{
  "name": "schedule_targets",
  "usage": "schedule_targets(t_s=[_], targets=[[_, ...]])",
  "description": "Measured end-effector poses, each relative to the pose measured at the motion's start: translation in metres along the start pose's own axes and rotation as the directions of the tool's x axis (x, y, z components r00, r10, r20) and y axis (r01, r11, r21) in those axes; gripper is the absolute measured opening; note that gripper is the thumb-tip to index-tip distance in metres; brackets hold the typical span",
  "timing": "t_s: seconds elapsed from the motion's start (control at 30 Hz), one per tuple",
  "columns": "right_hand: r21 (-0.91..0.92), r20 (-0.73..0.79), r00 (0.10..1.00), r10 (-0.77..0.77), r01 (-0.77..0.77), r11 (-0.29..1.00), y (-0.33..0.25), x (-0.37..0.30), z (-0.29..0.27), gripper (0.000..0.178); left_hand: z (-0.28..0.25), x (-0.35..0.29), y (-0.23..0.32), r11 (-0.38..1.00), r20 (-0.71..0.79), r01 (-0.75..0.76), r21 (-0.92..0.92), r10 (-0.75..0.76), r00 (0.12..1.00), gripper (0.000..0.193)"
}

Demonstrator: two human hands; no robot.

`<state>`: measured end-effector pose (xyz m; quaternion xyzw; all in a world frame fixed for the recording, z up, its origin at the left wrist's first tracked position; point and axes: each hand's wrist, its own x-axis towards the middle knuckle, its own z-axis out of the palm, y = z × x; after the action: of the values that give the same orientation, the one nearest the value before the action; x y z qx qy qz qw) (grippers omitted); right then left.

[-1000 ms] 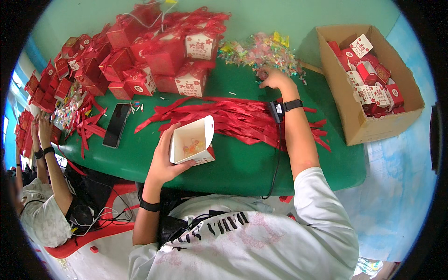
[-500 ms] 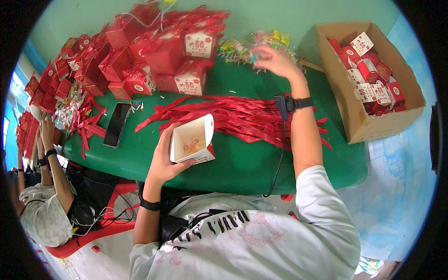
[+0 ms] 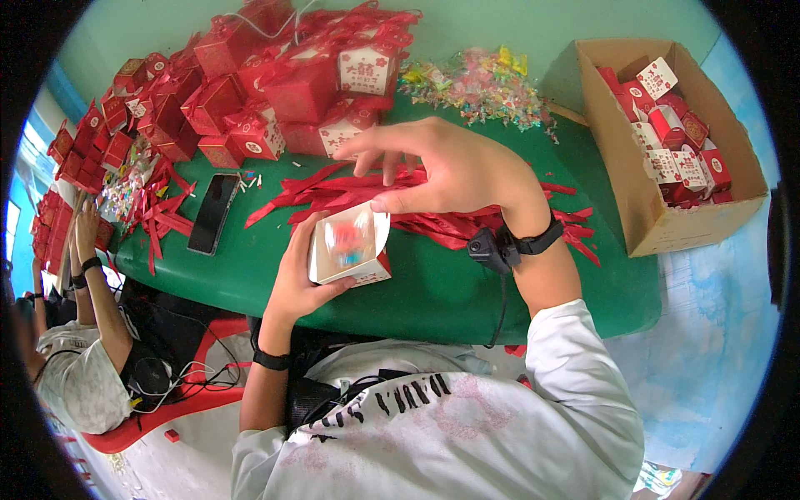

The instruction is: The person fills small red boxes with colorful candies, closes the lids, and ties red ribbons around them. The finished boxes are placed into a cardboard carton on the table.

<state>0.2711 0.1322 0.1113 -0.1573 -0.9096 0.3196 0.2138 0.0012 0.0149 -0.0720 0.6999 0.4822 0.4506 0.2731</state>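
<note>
My left hand (image 3: 292, 282) grips a small white-and-red paper gift box (image 3: 367, 273) from its left side, thumb along the near face. The box's open top faces up. Blurred wrapped candies (image 3: 347, 242) show inside it. Over the box, my right hand (image 3: 450, 167) hangs with fingers spread and thumb near the rim; no object shows in it. Beneath that arm lies a bundle of red ribbons (image 3: 287, 200). A heap of wrapped candies (image 3: 479, 79) sits farther back on the green table (image 3: 433, 296).
Finished-looking red boxes with ribbons (image 3: 304, 87) are stacked at the back left. A black phone (image 3: 214, 215) lies left of the ribbons. At the right stands a cardboard carton (image 3: 667, 227) holding red and white boxes. A co-worker's hands (image 3: 86, 233) are at the far left.
My right hand has come from the candy heap to above the gift box, and blurred candies now show in it. My left hand keeps its hold on the box.
</note>
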Motion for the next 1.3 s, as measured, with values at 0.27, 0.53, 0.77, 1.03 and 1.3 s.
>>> schedule_targets(t_s=[0.27,0.53,0.77,1.03,1.3], targets=[[-0.102,-0.169,0.984,0.058,-0.076,0.992,0.036,-0.007,-0.033,0.037,0.0,0.001,0.007,1.0,-0.005,-0.012,0.024,0.012,1.0,0.107],[-0.106,-0.236,0.942,0.239,-0.269,0.957,0.084,-0.017,-0.055,0.033,0.0,0.001,0.007,1.0,-0.004,-0.01,0.02,0.011,1.0,0.107],[-0.282,-0.18,0.884,0.432,-0.467,0.838,0.154,-0.015,-0.041,0.036,-0.002,0.002,0.008,1.0,0.006,-0.004,0.03,0.004,1.0,0.106],[-0.292,0.019,0.862,0.507,-0.48,0.827,0.153,-0.002,-0.017,0.047,-0.001,0.001,0.006,1.0,0.003,-0.013,0.02,0.013,1.0,0.109],[-0.421,0.008,0.832,0.554,-0.5,0.757,0.183,-0.003,0.001,0.047,-0.003,0.001,0.001,0.973,-0.08,-0.216,0.076,0.222,0.972,0.119]])
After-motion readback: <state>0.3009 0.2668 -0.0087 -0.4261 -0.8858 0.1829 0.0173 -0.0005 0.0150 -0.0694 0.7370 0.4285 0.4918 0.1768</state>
